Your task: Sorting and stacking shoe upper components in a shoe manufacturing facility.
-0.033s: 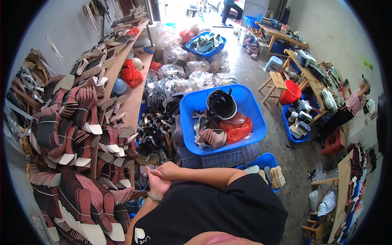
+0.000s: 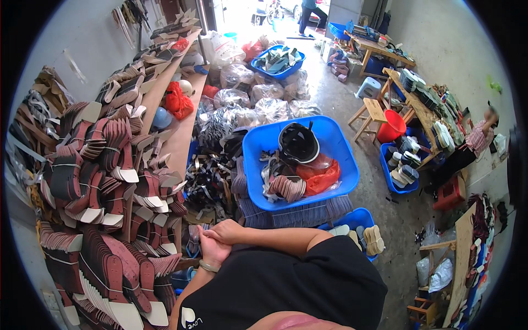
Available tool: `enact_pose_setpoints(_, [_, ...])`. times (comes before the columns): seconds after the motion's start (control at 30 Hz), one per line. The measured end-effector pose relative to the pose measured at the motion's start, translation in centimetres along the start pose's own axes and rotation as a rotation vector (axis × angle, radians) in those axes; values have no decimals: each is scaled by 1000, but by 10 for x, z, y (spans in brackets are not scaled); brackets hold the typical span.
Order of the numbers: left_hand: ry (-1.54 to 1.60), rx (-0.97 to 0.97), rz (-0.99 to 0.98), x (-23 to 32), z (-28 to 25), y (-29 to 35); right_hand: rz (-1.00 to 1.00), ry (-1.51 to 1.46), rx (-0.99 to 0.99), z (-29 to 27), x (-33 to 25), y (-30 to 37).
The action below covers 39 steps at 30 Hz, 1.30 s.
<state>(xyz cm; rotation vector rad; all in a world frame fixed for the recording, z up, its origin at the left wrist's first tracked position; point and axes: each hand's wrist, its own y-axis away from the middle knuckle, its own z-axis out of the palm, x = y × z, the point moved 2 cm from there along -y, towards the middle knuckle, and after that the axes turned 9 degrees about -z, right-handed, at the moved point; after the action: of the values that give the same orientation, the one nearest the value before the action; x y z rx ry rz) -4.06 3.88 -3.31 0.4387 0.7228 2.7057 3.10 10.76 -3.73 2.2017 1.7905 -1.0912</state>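
My left hand and my right hand are clasped together in front of my black shirt, fingers closed against each other. No object shows between them, though some fingers are hidden. A bracelet circles my left wrist. Just beyond my hands lie bundled dark straps and stacks of striped strips. On those stacks rests a large blue tub, holding a black helmet, a red plastic bag and a bundle of pinkish pieces. Neither hand touches the tub.
Tied stacks of insoles fill the left side. Clear bags and another blue tub stand farther off. A stool, a red bucket and workbenches line the right, where a person stands. Another person is by the doorway.
My hands stay clasped in the same place. The view has shifted very slightly, and the person by the doorway has moved a little.
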Motion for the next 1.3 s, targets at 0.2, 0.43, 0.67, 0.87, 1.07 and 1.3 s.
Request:
enact_pose_setpoints(0.2, [3, -25, -134, -13, 11, -8, 61, 25, -34, 0, 10, 15])
enact_pose_setpoints(0.43, [-6, -61, -220, -17, 20, -28, 272, -156, 76, -19, 20, 26])
enact_pose_setpoints(0.67, [-75, -63, -276, -19, 22, -42, 52, 19, 151, -18, 37, 39])
enact_pose_setpoints(0.87, [-92, -63, -274, -17, 24, -43, 25, 1, 163, -16, 42, 36])
enact_pose_setpoints(1.07, [-67, -75, -276, -15, 20, -43, 55, -37, 155, -13, 43, 34])
enact_pose_setpoints(1.3, [-46, -87, -282, -20, 25, -43, 114, -37, 123, -12, 41, 39])
